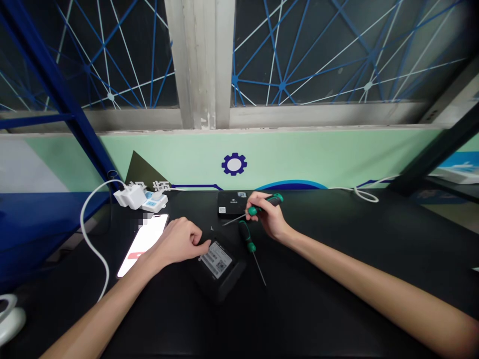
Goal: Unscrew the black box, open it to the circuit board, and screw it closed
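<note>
My right hand [270, 215] grips a screwdriver [277, 199] by its black and green handle. Its thin metal shaft points left and slightly down, with the tip above the table. A black plastic device [220, 286] with a white printed label [217, 259] lies in front of me. My left hand [183, 240] is at its upper left edge, with fingers curled and the thumb against the device beside the label. Between this device and my right wrist, a second screwdriver [249, 240] lies on the table, its shaft pointing toward me. Small bits [211, 228] lie near my left fingertips.
A flat black box [229, 205] stands behind, near the wall. On the left lie a phone with a lit screen [145, 244], a white power strip [154, 201] with a plug [130, 196], and a white cable [83, 224]. Another white cable [366, 194] lies at the back right.
</note>
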Demonstrator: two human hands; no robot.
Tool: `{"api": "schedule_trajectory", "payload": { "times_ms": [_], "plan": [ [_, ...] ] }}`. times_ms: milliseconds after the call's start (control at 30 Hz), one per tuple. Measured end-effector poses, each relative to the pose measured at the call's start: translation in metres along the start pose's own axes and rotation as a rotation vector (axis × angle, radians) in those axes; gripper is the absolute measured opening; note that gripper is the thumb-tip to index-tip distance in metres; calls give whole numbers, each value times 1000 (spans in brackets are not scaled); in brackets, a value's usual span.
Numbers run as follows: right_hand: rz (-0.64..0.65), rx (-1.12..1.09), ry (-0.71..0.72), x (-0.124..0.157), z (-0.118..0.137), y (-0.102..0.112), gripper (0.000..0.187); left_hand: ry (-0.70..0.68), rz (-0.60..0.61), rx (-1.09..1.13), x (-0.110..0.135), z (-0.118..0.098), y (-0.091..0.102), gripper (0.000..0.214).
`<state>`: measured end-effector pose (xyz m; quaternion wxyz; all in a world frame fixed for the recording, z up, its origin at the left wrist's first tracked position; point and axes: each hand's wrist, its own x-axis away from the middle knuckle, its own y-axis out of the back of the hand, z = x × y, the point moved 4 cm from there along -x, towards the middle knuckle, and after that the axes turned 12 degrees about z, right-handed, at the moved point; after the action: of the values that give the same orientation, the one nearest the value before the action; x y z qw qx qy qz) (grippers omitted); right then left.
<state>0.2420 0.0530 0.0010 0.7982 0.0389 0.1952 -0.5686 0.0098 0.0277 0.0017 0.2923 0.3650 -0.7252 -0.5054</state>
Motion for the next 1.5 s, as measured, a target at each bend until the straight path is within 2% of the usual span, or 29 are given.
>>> {"api": "schedule_trajectory", "payload": {
  "times_ms": [233,533,767,1000,1100,1200,1333,1500],
  "plan": [
    [92,4,-20,-1,3,-5,29,52,73,85,1,-4,0,52],
    [258,150,-54,2,5,-15,39,147,66,80,-1,2,-5,56],
    [242,250,-49,6,16,-22,40,197,163,159,2,4,-6,57],
    [221,349,-4,6,28,-25,43,222,177,170,3,4,-7,57],
    [231,382,-25,7,29,-29,41,222,136,124,1,5,-7,54],
    [236,463,-14,8,30,-33,35,208,34,52,-1,3,-5,52],
    [310,522,-13,8,29,-37,39,205,-68,8,-2,3,-1,46],
    [392,471,-102,7,26,-35,40,189,-80,40,-2,5,0,18]
  ]
}}
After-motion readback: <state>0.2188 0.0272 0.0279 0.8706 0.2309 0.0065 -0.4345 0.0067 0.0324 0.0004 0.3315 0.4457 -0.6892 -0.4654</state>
